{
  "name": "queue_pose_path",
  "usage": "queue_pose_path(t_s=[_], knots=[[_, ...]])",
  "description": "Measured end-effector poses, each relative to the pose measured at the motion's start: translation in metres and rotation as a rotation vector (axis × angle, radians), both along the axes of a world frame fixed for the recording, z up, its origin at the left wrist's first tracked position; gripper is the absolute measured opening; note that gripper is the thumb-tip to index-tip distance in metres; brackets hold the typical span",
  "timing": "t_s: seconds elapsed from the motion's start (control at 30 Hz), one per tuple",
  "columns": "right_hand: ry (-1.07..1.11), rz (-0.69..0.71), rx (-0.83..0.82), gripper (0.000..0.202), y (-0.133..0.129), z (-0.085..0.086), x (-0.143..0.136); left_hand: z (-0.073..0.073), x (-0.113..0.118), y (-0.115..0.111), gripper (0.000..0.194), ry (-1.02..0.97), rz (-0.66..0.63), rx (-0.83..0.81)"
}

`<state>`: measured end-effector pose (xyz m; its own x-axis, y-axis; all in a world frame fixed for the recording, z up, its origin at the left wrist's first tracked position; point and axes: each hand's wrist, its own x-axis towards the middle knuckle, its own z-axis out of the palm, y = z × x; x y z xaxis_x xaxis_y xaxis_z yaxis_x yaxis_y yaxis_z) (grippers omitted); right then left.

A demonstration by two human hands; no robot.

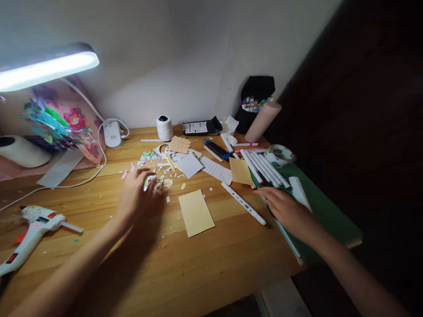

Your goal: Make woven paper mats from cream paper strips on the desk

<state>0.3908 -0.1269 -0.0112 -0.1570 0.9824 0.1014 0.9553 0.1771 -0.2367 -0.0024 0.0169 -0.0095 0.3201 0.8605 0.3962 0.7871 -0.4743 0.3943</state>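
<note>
My left hand (pixel 137 193) hovers at the near-left side of a pile of paper scraps (pixel 161 181), its fingers apart and curved, holding nothing that shows. My right hand (pixel 280 207) is over the left edge of a green mat (pixel 330 211), fingers extended, with nothing visible in it; its fingertips are close to a small tan card (pixel 241 171). Between my hands a larger tan card (pixel 196 213) lies flat. To its right rests a white marker (pixel 243 203) with yellow ends, lying diagonally on the wooden table (pixel 198 273).
A glue gun (pixel 36 233) lies at left under a lit lamp (pixel 49 68). Along the back stand a thread spool (pixel 164 128), a pink bottle (pixel 263 121) and a black marker case (pixel 246 116). Several white markers (pixel 264 167) and a tape roll (pixel 280 155) are at right.
</note>
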Motion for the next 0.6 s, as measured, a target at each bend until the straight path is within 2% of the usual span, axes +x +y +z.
queue_pose_path(t_s=[0.07,0.13,0.23,0.33,0.47,0.53,0.6], knots=[[-0.027,-0.262,0.072,0.033,-0.011,-0.009,0.019,0.0,0.016,-0.021,0.027,0.031,-0.122,-0.139],[0.001,-0.397,0.08,0.036,-0.018,-0.018,0.034,-0.002,0.03,-0.038,0.029,0.072,-0.258,-0.209],[0.085,-0.48,0.025,0.038,-0.017,-0.028,0.042,-0.007,0.044,-0.046,0.046,0.13,-0.262,-0.255],[0.116,-0.515,-0.019,0.039,-0.012,-0.031,0.039,-0.013,0.049,-0.041,0.048,0.085,-0.231,-0.314],[0.096,-0.58,0.043,0.035,-0.014,-0.023,0.031,-0.016,0.048,-0.038,0.03,-0.066,-0.241,-0.404],[0.138,-0.659,0.138,0.03,-0.019,-0.011,0.025,-0.012,0.046,-0.041,0.022,-0.168,-0.249,-0.47],[0.199,-0.734,0.207,0.027,-0.02,0.003,0.011,-0.005,0.043,-0.044,0.024,-0.366,-0.246,-0.623]])
